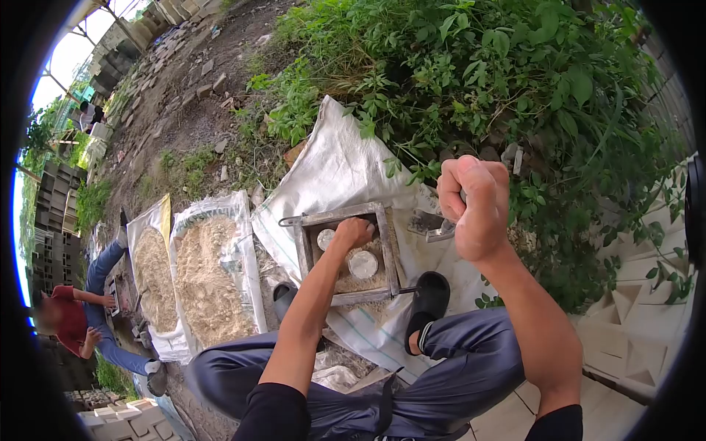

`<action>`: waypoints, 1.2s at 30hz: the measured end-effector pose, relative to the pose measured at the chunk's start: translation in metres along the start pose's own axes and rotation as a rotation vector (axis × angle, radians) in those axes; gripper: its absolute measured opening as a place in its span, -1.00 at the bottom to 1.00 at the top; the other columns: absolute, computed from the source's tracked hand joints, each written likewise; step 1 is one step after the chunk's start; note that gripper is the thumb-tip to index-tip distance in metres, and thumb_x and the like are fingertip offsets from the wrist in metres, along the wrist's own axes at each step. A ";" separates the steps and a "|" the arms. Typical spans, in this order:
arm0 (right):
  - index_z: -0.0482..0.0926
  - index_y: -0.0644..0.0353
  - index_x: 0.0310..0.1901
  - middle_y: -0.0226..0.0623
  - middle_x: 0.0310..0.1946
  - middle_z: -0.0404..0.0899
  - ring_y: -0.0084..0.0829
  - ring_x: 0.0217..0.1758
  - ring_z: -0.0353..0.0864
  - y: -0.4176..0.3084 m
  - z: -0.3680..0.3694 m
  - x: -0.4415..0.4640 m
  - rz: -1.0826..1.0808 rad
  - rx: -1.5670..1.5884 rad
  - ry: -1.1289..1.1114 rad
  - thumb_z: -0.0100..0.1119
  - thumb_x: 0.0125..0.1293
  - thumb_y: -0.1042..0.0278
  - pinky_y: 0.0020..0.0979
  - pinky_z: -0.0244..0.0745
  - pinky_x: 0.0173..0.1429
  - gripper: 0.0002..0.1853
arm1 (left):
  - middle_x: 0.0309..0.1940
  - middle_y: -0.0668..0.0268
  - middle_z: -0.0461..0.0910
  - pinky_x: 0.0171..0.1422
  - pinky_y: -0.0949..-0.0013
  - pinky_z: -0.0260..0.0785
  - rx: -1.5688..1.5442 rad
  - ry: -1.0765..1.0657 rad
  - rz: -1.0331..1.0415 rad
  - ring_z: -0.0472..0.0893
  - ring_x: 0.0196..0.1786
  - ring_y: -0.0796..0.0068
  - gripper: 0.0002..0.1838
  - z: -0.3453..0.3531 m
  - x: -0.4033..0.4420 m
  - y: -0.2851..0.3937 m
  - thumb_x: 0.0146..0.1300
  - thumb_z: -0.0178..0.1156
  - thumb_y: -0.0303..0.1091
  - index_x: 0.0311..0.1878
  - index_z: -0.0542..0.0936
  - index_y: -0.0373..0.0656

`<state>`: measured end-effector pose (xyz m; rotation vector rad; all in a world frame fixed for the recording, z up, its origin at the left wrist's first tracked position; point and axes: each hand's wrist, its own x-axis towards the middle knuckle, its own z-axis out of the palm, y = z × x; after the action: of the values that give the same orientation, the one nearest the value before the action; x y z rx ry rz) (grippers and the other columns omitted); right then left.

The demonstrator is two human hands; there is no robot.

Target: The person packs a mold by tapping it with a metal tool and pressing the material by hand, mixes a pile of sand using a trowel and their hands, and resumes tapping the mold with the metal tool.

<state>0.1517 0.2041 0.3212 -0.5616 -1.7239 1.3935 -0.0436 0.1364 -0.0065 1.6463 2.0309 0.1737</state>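
Observation:
A square wooden frame [344, 299] with wire handles on its sides lies on a white woven sheet in front of me. Inside it is sandy, light brown material. One round whitish disc [362, 264] sits there, and a second disc [325, 239] is partly covered by my left wrist. My left hand [354, 231] reaches into the far part of the frame with its fingers curled; what they hold, if anything, is hidden. Raised to the right of the frame, my right hand [476, 198] is closed in a fist, its contents not visible. Below it lies a greyish metal piece [440, 234].
The white sheet [331, 162] spreads beneath the frame, between my feet. Two opened sacks of sandy material, the nearer sack [217, 283] and a farther one [153, 283], lie left. Beyond them sits another person [70, 320]. Green plants [471, 81] border the far side; pale tiles [625, 331] are right.

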 end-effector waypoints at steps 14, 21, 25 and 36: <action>0.19 0.33 -0.69 -0.48 -0.78 0.05 -0.64 -0.62 0.02 0.010 -0.007 0.000 -0.010 -0.018 -0.031 -0.04 0.33 0.32 -0.34 -0.07 -0.55 -0.56 | -0.07 0.07 0.63 0.17 -0.02 0.31 0.085 0.222 0.154 0.53 0.08 0.05 -0.60 0.002 -0.040 0.012 0.37 -0.03 -0.13 0.06 0.50 -0.25; 0.13 0.15 -0.76 -0.51 -0.80 0.09 -0.66 -0.69 0.01 0.012 -0.004 0.003 -0.003 -0.003 -0.022 -0.15 0.33 0.19 -0.48 -0.10 -0.60 -0.50 | -0.10 0.02 0.62 0.16 -0.04 0.29 0.135 0.183 -0.025 0.54 0.05 0.00 -0.59 0.016 -0.035 0.018 0.30 -0.01 -0.05 -0.11 0.51 -0.25; 0.26 0.37 -0.66 -0.41 -0.79 0.09 -0.64 -0.63 0.06 0.007 -0.001 0.006 -0.024 0.033 -0.047 -0.02 0.30 0.32 -0.36 0.00 -0.56 -0.59 | -0.22 -0.04 0.56 0.28 0.02 0.25 0.244 0.568 -0.175 0.55 -0.04 -0.01 -0.61 0.001 -0.064 0.019 0.32 0.03 -0.10 -0.13 0.52 -0.32; 0.19 0.22 -0.75 -0.52 -0.79 0.17 -0.69 -0.68 0.08 0.015 0.003 0.007 -0.046 0.008 -0.102 -0.14 0.40 0.18 -0.47 -0.02 -0.59 -0.47 | -0.30 -0.06 0.69 0.25 -0.10 0.22 0.051 0.312 -0.671 0.66 -0.08 -0.03 -0.44 -0.001 -0.039 -0.019 0.26 -0.09 0.00 -0.29 0.71 -0.34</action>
<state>0.1427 0.2122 0.3093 -0.4503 -1.7996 1.4178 -0.0560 0.0954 -0.0014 0.9200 2.7217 0.1420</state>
